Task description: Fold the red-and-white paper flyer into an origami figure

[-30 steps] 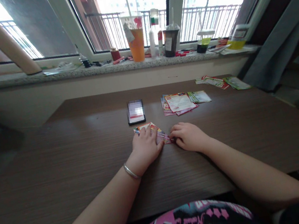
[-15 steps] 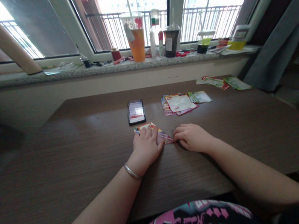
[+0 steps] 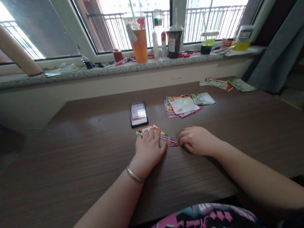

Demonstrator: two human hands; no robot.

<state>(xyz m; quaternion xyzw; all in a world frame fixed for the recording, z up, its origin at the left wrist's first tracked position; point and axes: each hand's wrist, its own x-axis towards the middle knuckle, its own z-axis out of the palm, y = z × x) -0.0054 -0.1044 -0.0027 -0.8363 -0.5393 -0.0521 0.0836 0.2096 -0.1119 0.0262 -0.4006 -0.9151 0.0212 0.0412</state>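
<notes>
A folded colourful printed paper lies on the brown wooden table in front of me. My left hand, with a silver bangle on the wrist, lies flat on the paper's left part with its fingers stretched out. My right hand is curled, its fingertips pinched at the paper's pointed right corner. Much of the paper is hidden under my left hand.
A phone lies just beyond the paper. A stack of printed leaflets lies right of the phone, more leaflets at the far right. Drink cups and bottles stand on the windowsill. A grey curtain hangs at the right.
My right hand has slid a little to the right along the paper's edge, to its pointed corner. My left hand has stayed in place on the paper.
</notes>
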